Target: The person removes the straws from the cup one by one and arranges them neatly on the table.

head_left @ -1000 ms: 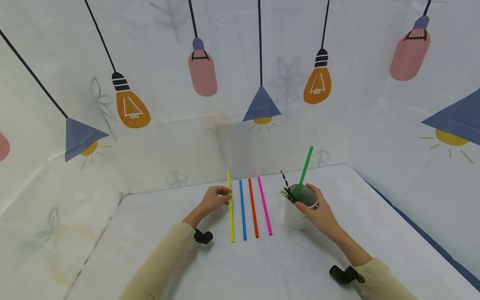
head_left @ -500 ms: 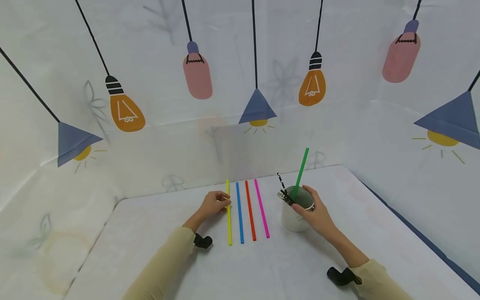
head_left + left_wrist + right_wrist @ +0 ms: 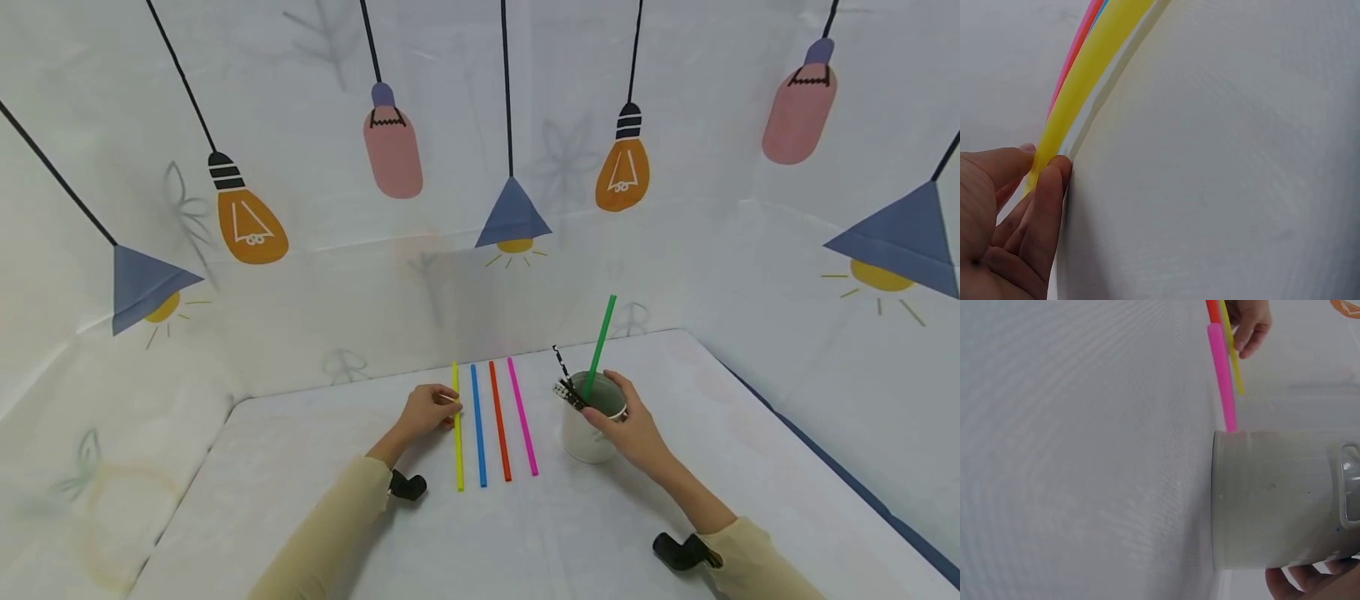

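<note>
1. Hand, left [image 3: 429, 410]: thumb and fingertips pinching the yellow straw [image 3: 460, 462], somewhat beyond its middle. A pinch probably suits so thin a piece; whether it is lifted at all cannot be told.
2. Hand, right [image 3: 636, 425]: curled round the cup [image 3: 581, 437], thumb at the rim, fingers on the outer wall. Likely placed to steady it, since the tall contents lean.
3. Yellow straw: leftmost in a row of four, so presumably reached without crossing a neighbour.
4. Blue straw [image 3: 478, 425], red straw [image 3: 500, 421], pink straw [image 3: 522, 417]: to the right of the yellow, in that order, side by side and apart, near ends roughly level. Spacing apparently lets each be handled singly.
5. Cup: upright on the desk [image 3: 570, 533], right of the pink straw and not touching it.
6. Green straw [image 3: 602, 342]: standing in the cup, tilted right, seemingly propped by its wall.
7. Patterned pieces [image 3: 572, 394], black and white: at the cup's left rim, beside the thumb; kind and count too small to tell.
8. Desk: white, bearing row and cup.
9. Sheeting [image 3: 315, 317]: pale, behind the desk, printed with hanging lamps [image 3: 514, 208].
</note>
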A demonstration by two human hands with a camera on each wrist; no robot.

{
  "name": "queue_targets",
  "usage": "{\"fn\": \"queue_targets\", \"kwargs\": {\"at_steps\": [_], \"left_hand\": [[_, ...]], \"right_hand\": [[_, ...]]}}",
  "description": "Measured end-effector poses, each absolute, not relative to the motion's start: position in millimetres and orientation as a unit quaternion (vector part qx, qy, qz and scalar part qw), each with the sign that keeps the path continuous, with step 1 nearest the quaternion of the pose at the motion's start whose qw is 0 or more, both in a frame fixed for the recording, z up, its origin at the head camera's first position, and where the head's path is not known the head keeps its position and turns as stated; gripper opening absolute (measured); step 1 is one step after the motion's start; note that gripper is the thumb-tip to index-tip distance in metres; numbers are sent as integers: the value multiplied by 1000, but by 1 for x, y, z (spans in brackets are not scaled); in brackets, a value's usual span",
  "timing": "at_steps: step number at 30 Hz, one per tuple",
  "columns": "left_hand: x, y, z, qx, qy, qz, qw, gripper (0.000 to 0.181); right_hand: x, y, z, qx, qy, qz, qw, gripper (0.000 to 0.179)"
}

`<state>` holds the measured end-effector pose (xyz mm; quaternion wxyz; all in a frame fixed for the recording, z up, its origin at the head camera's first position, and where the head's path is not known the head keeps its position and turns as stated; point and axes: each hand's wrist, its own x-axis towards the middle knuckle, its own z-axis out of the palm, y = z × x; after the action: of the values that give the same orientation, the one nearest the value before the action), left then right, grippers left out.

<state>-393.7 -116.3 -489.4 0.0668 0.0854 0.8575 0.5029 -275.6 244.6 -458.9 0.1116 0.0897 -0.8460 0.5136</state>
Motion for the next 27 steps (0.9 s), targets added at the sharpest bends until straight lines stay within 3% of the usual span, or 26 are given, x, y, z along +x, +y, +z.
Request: {"fn": "queue_targets", "kwargs": {"at_steps": [13, 27], "left_hand": [[-390, -111, -487, 63, 866, 493, 56, 21], [-389, -103, -486, 71, 888, 452, 52, 27]], "right_hand": [[-276, 243, -457, 86, -847, 512, 115, 77], [-274, 243, -458, 91, -842, 520, 111, 76]]}}
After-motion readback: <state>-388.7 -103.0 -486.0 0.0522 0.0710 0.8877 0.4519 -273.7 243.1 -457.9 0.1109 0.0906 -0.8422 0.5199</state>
